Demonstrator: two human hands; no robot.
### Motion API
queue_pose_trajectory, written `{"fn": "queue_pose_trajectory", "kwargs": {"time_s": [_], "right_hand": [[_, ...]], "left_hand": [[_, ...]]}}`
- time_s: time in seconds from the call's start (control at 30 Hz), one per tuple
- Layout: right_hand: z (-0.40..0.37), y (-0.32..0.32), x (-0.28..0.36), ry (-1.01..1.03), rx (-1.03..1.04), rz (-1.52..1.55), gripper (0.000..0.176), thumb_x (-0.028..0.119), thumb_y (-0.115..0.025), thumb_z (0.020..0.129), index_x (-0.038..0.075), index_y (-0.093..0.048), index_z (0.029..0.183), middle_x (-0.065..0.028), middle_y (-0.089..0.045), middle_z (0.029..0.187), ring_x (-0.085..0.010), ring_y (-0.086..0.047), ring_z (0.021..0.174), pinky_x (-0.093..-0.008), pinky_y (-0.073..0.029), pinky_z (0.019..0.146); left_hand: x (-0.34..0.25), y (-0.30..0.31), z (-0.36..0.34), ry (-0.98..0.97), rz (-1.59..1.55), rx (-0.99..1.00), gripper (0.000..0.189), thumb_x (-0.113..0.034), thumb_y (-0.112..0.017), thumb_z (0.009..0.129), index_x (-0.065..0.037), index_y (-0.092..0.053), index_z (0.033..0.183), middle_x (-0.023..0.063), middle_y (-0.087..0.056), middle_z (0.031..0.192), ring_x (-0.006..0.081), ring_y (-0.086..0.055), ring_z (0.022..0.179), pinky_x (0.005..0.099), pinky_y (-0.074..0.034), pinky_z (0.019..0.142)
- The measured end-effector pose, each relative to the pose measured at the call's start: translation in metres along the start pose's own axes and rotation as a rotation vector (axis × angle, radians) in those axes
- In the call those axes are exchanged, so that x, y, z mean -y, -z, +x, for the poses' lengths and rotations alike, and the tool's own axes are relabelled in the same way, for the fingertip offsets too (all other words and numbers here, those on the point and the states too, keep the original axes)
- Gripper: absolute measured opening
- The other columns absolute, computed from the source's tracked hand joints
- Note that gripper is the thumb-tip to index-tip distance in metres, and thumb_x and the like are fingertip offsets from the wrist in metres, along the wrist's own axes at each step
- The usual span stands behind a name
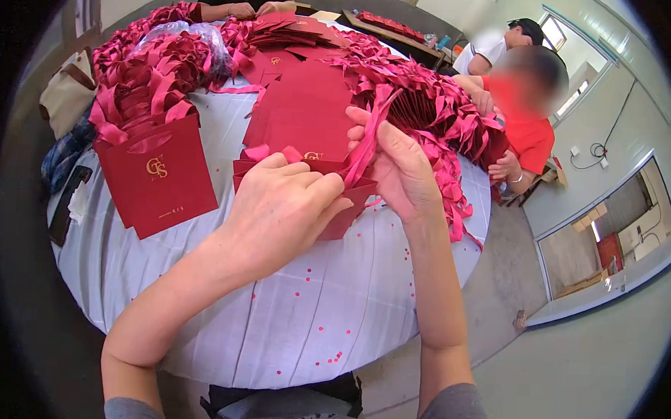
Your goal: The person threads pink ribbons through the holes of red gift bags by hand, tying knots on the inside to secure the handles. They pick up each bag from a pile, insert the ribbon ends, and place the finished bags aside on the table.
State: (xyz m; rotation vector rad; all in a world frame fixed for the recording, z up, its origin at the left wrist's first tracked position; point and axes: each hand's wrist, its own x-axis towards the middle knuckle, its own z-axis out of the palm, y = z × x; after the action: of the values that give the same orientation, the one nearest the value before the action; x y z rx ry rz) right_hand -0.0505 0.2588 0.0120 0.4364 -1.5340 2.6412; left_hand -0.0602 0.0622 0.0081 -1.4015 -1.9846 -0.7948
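Note:
A red paper bag [342, 226] lies before me at the middle of the table, partly hidden by my left hand [285, 208]. That hand is closed over the bag's top edge, its fingers bent inward. My right hand [396, 163] is raised at the bag's right side, with a pink ribbon [367, 148] between thumb and fingers. The ribbon runs down to the bag's opening. Behind the bag lie flat red bags [298, 116], one with a gold logo. To the left stands a stack of red bags [158, 177] with pink ribbon handles and a gold logo.
Ribboned bags are heaped along the far side of the round table [220, 331], near a clear plastic bag [215, 46]. A person in red [527, 116] sits at the right, another in white behind. Someone's hands [243, 10] work at the far edge. Small red dots lie in front.

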Motion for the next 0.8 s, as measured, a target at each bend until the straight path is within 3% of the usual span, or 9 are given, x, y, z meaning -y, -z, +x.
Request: {"fn": "queue_pose_trajectory", "kwargs": {"time_s": [0.1,0.2,0.33,0.63,0.77,0.8], "right_hand": [[-0.002,0.004,-0.003,-0.009,-0.014,0.018,0.03,0.014,-0.057,0.092,-0.001,-0.057,0.117,-0.0071,-0.065,0.102,-0.0125,-0.062,0.09,-0.0286,-0.052,0.08],[0.0,0.01,-0.007,0.031,-0.09,0.003,0.033,0.015,-0.057,0.092,-0.002,-0.054,0.12,-0.0077,-0.065,0.097,-0.0131,-0.063,0.086,-0.028,-0.052,0.077],[-0.003,0.008,-0.004,0.102,-0.104,-0.045,0.023,0.014,-0.059,0.09,0.001,-0.06,0.109,-0.008,-0.067,0.092,-0.0142,-0.064,0.083,-0.0295,-0.053,0.074],[-0.005,-0.001,-0.006,0.191,-0.194,-0.07,0.015,0.014,-0.059,0.09,0.005,-0.062,0.101,-0.005,-0.067,0.091,-0.0132,-0.063,0.084,-0.0295,-0.05,0.078],[-0.012,0.002,0.0,0.027,0.114,-0.291,0.043,0.029,-0.061,0.09,-0.006,-0.057,0.114,-0.012,-0.062,0.109,-0.0163,-0.058,0.1,-0.0322,-0.045,0.09],[-0.012,0.003,-0.001,0.01,0.172,-0.356,0.038,0.025,-0.061,0.089,-0.005,-0.059,0.113,-0.01,-0.062,0.108,-0.0146,-0.057,0.1,-0.0289,-0.045,0.088]], "left_hand": [[0.0,-0.001,0.001,-0.009,0.0,0.004,0.019,-0.015,-0.069,0.077,-0.005,-0.054,0.072,0.0062,-0.054,0.062,0.0223,-0.053,0.058,0.0349,-0.039,0.06],[-0.001,0.0,0.001,0.0,-0.011,0.002,0.019,-0.016,-0.07,0.077,-0.006,-0.055,0.071,0.0059,-0.052,0.061,0.0222,-0.052,0.057,0.0345,-0.038,0.06],[-0.005,0.004,0.003,0.012,0.015,0.031,0.021,-0.017,-0.068,0.077,-0.007,-0.052,0.067,0.0063,-0.057,0.061,0.022,-0.055,0.06,0.0345,-0.039,0.061],[-0.01,0.009,0.004,0.017,-0.021,0.074,0.018,-0.015,-0.065,0.08,-0.006,-0.054,0.069,0.0071,-0.057,0.061,0.0226,-0.055,0.06,0.035,-0.039,0.061],[-0.006,0.005,0.003,0.015,-0.008,0.053,0.019,-0.017,-0.064,0.081,-0.006,-0.053,0.069,0.0076,-0.057,0.061,0.0232,-0.056,0.062,0.0357,-0.039,0.062],[-0.005,0.004,0.002,0.0,-0.008,0.035,0.019,-0.017,-0.064,0.081,-0.007,-0.053,0.069,0.0075,-0.057,0.061,0.0231,-0.056,0.062,0.0357,-0.039,0.061]]}}
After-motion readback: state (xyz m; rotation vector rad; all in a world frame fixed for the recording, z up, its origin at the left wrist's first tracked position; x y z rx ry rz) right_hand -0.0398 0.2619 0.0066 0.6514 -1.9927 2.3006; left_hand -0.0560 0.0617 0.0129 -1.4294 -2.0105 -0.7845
